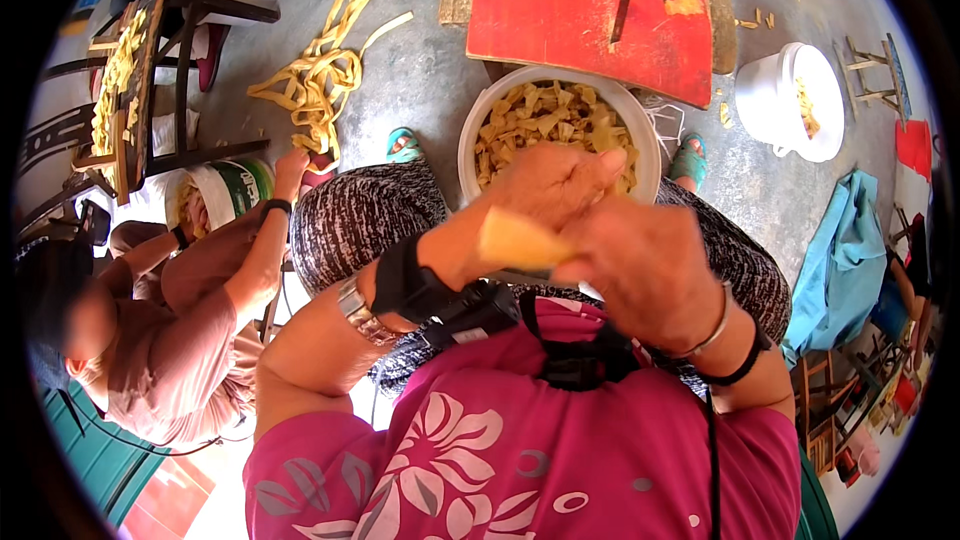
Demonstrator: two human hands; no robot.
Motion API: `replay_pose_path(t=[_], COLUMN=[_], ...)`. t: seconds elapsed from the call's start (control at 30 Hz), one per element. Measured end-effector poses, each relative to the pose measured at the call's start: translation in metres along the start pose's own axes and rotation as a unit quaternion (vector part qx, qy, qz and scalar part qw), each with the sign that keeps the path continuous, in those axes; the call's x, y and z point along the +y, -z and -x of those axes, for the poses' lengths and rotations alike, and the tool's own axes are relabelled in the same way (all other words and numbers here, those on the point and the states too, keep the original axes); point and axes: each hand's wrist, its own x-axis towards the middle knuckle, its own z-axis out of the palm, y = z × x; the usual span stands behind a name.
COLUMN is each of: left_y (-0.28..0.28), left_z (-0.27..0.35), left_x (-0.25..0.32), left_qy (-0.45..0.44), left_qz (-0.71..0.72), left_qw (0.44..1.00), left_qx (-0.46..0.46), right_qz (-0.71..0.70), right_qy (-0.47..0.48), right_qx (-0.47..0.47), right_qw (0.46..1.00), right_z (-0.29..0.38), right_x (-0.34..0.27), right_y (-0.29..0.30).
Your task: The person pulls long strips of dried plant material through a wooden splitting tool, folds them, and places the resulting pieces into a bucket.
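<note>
My right hand [649, 262] pinches a flat yellow strip [521, 240], whose wide loose end passes above my left wrist. My left hand [525, 180] meets it, fingers bent in toward the right hand's fingers. Motion blur hides where the fingertips touch, so whether the left hand also grips the strip is unclear. Both hands are over the near side of a white bucket [466, 142] between my knees. Many short folded yellow pieces [547, 109] fill much of the bucket.
A red-topped wooden table [540, 7] overhangs the bucket's far rim. Long yellow strips [322, 90] lie tangled on the floor, with a co-worker's hand [291, 169] at their near end. Another white bucket [765, 101] is at right, near blue cloth [836, 262]. A wooden stool [154, 82] bears more strips.
</note>
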Motion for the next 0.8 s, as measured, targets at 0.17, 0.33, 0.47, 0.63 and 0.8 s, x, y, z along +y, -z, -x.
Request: replay_pose_path(t=[0.17, 0.33, 0.47, 0.63, 0.8], left_y=[-0.018, -0.004, -0.01, 0.0, -0.006], left_z=[-0.006, -0.003, 0.008, 0.021, 0.02], left_x=[0.003, 0.004, -0.001, 0.021, 0.022], left_qy=[0.089, 0.065, -0.14, -0.243, -0.389], left_qz=[0.343, 0.174, -0.036, -0.278, -0.302], left_qw=[0.935, 0.981, 0.989, 0.921, 0.833], left_qx=[-0.008, 0.05, 0.005, 0.122, 0.251], right_qz=[-0.129, -0.052, -0.134, -0.159, -0.247], right_qy=[-0.018, -0.073, -0.16, -0.336, -0.374], right_qx=[-0.082, 0.061, 0.174, 0.148, 0.104], right_qw=[0.988, 0.994, 0.962, 0.916, 0.888], right_z=[0.009, 0.02, 0.003, -0.005, -0.011], right_x=[-0.016, -0.009, 0.006, 0.007, 0.013], right_y=[-0.016, 0.003, 0.007, 0.005, 0.005])
